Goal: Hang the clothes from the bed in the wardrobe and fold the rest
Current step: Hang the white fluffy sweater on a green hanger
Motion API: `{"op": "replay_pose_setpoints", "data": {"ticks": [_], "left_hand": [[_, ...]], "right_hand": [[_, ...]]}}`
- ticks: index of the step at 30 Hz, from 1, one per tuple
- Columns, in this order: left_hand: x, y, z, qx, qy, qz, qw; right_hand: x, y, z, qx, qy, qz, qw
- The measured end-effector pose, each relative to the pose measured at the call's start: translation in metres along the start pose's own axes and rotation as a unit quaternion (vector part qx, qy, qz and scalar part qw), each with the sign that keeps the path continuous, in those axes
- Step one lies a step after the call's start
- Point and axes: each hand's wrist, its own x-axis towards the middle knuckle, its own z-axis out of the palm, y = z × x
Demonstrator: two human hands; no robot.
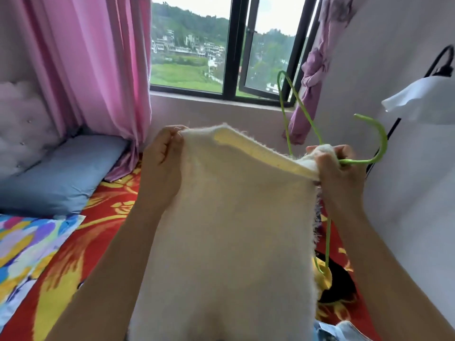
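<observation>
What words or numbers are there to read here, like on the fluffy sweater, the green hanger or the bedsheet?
No text can be read anywhere.
The sweater is plain, no label showing.
The hanger has no writing.
The bedsheet has only flower patterns.
The buildings far away are too small and blurred for signs.
The blue-white item at the bottom edge is too blurred to tell.

Red-and-yellow floral bed (108,212) — 1 blue pillow (61,173) at its head, multicoloured cloth (27,244) left, black-and-yellow clothes (337,286) right.
</observation>
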Motion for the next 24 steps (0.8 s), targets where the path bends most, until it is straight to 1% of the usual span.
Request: {"op": "replay_pose_setpoints", "data": {"ticks": [3,6,8,12,15,17,20,24], "left_hand": [[-0.001,-0.010,-0.004,0.017,-0.038,-0.051,0.998],[-0.021,-0.039,-0.006,0.021,-0.076,-0.149,0.986],[-0.034,-0.053,-0.010,0.009,-0.082,-0.198,0.977],[-0.050,-0.074,-0.021,-0.008,-0.121,-0.247,0.961],[-0.065,-0.087,-0.021,-0.022,-0.162,-0.298,0.941],[-0.082,-0.098,-0.019,-0.018,-0.178,-0.334,0.926],[-0.111,-0.121,-0.017,0.044,-0.195,-0.367,0.908],[-0.147,-0.140,-0.016,0.126,-0.209,-0.405,0.881]], "right_hand": [[-0.012,0.013,0.006,-0.027,-0.012,0.024,0.999],[-0.029,0.039,0.012,-0.045,-0.030,0.059,0.997],[-0.038,0.050,0.015,-0.053,-0.044,0.063,0.996],[-0.047,0.064,0.017,-0.081,-0.071,0.086,0.990],[-0.046,0.082,0.014,-0.106,-0.086,0.136,0.981],[-0.050,0.099,0.012,-0.150,-0.108,0.170,0.968],[-0.069,0.119,0.010,-0.209,-0.142,0.209,0.945],[-0.092,0.140,0.009,-0.244,-0.179,0.232,0.925]]}}
